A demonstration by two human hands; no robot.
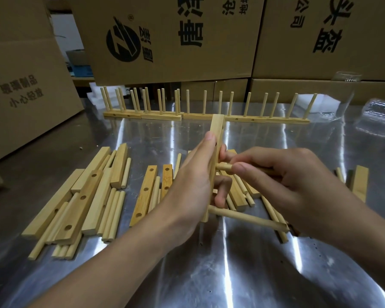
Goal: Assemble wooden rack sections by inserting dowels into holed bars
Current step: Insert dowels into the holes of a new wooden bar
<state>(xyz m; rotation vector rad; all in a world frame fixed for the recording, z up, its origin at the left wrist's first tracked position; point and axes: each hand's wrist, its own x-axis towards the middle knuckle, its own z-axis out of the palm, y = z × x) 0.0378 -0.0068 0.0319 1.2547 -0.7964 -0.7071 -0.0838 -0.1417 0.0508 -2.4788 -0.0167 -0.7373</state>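
Nearest me, low on the bar (217, 130) I am working, one lower dowel (247, 218) is seated and sticks out to the right. My left hand (193, 181) grips that bar upright above the steel table (209, 274), thumb up its near face and fingers curled round behind. To the right of the bar, my right hand (282, 176) pinches a second dowel (223, 167) between thumb and fingertips, with its tip at the bar's middle. I cannot tell whether it is fully home. A dark hole shows open higher up the bar, so I judge this section about half done.

Left of the bar and behind it, loose bars and dowels (87, 196) lie in heaps on the table, which is plenty of stock waiting. Beyond the bar, a row of finished sections (245, 117) stands with pegs upright, several end to end. I judge the job well begun but far from over.

Far left of the bar, a box (20, 90) reads 玻璃制品 and 小心轻放. Beyond the bar, the stacked cartons (165, 41) carry a round black logo and large black characters, all upside down. I can read 公司 on the right-hand one; the rest I leave. Clear glass jars (342, 94) sit far right of the bar.
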